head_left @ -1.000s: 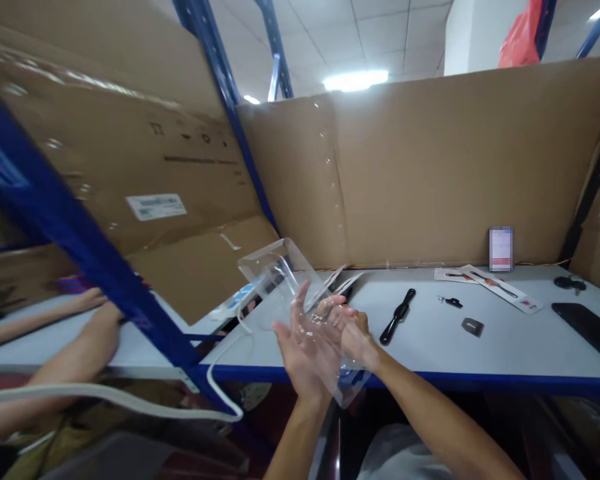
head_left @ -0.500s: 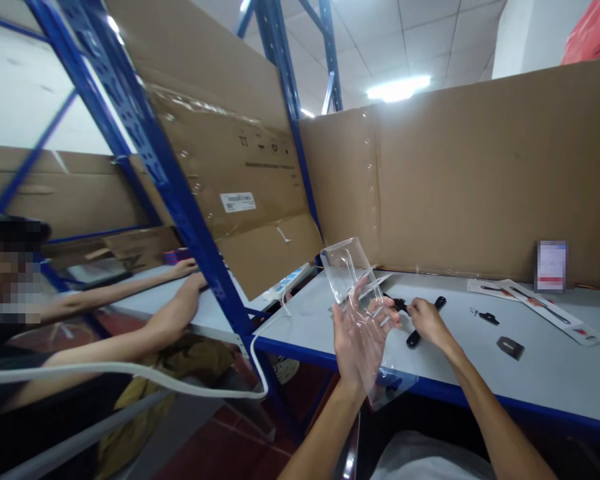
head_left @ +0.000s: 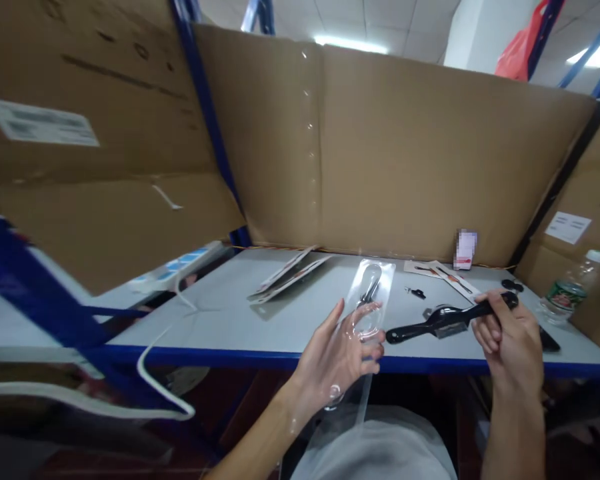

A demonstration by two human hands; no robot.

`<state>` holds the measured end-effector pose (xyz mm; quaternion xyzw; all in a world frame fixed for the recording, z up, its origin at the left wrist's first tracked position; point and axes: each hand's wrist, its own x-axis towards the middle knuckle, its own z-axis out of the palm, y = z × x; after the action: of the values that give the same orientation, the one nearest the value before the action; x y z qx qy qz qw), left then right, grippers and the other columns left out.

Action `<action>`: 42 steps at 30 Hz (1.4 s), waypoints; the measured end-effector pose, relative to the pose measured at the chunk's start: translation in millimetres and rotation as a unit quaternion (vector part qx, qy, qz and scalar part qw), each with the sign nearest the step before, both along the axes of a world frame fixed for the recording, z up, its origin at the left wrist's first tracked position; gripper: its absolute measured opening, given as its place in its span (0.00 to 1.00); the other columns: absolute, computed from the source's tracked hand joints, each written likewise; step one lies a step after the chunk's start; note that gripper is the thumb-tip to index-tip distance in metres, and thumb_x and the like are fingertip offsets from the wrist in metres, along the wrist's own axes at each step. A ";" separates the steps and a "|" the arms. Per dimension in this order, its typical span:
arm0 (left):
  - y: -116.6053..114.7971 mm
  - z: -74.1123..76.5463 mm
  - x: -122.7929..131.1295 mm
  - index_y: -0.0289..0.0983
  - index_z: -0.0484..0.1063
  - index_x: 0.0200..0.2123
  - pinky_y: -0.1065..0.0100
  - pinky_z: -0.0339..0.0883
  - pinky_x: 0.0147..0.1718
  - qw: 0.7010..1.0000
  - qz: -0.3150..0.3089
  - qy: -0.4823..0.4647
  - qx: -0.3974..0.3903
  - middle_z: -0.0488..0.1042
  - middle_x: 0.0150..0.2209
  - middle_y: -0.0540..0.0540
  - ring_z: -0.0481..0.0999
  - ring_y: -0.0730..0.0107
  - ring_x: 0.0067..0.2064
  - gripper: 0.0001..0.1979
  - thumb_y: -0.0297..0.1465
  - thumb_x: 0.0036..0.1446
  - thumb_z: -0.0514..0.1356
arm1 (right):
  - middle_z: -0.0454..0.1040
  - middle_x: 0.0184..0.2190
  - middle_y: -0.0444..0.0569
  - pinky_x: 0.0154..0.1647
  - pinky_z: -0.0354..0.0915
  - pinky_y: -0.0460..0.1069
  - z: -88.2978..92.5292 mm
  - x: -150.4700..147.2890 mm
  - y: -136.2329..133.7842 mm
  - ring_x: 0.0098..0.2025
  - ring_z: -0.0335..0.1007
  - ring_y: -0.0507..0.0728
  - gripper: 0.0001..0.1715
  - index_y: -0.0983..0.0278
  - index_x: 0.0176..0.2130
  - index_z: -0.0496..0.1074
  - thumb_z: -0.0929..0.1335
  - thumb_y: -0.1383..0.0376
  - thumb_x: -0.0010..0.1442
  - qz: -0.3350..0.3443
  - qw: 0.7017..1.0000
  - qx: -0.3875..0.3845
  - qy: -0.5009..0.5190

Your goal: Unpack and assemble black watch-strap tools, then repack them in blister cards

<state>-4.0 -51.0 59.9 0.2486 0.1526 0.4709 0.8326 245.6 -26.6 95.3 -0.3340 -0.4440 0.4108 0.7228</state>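
My left hand [head_left: 333, 360], palm up with fingers partly curled, holds a long clear plastic blister shell [head_left: 386, 280]. The shell stretches from above the fingertips down past the wrist. To its right, my right hand [head_left: 513, 337] grips one handle of a black spokeshave [head_left: 447, 321], which is raised above the front of the table. The spokeshave's free handle points left, close to my left fingertips. A small black metal part [head_left: 417, 293] lies on the table behind it. A grey piece is partly hidden behind the spokeshave's middle.
Flat card packages [head_left: 293, 277] lean at the table's [head_left: 220, 327] left. More cards [head_left: 453, 280] lie at the back right, near an upright phone [head_left: 465, 250]. A plastic bottle [head_left: 567, 293] stands far right. A white cable [head_left: 150, 363] hangs at left; cardboard walls [head_left: 405, 153] enclose the table.
My view has turned right, and the co-worker at left is out of sight. My right hand has lifted the spokeshave off the table; my left still holds the shell.
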 end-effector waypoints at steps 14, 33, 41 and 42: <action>5.4 -24.1 20.6 0.40 0.61 0.62 0.58 0.75 0.29 0.984 -0.170 0.024 -0.040 0.76 0.36 0.39 0.80 0.58 0.32 0.32 0.53 0.63 0.49 | 0.64 0.11 0.39 0.05 0.44 0.40 -18.3 4.0 18.0 0.07 0.53 0.47 0.22 0.63 0.30 0.69 0.73 0.48 0.55 0.320 0.926 -0.088 -0.179; -4.5 -22.8 39.5 0.40 0.59 0.64 0.60 0.75 0.26 0.985 -0.080 0.100 -0.117 0.76 0.34 0.40 0.77 0.61 0.31 0.34 0.53 0.62 0.51 | 0.70 0.25 0.41 0.31 0.63 0.47 -19.6 -53.3 54.8 0.28 0.67 0.52 0.18 0.62 0.47 0.72 0.70 0.60 0.56 0.140 0.883 -0.037 -0.446; -4.8 -21.2 33.1 0.42 0.60 0.62 0.63 0.74 0.21 0.986 -0.109 0.065 -0.109 0.75 0.33 0.42 0.77 0.62 0.27 0.31 0.52 0.63 0.50 | 0.77 0.24 0.46 0.14 0.59 0.42 -7.2 -24.7 57.2 0.20 0.73 0.53 0.23 0.66 0.40 0.69 0.74 0.54 0.50 0.368 0.886 -0.123 -0.254; -4.9 -21.9 33.5 0.41 0.61 0.60 0.62 0.74 0.21 0.987 -0.109 0.068 -0.102 0.75 0.33 0.41 0.77 0.61 0.27 0.30 0.53 0.62 0.50 | 0.77 0.22 0.46 0.13 0.59 0.42 -7.1 -23.0 57.6 0.19 0.72 0.52 0.23 0.66 0.38 0.69 0.74 0.54 0.50 0.360 0.885 -0.124 -0.267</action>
<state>29.4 -56.0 38.0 0.2092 0.2275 0.3415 0.8876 222.6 31.0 88.2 -0.3354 -0.6554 0.5898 0.3319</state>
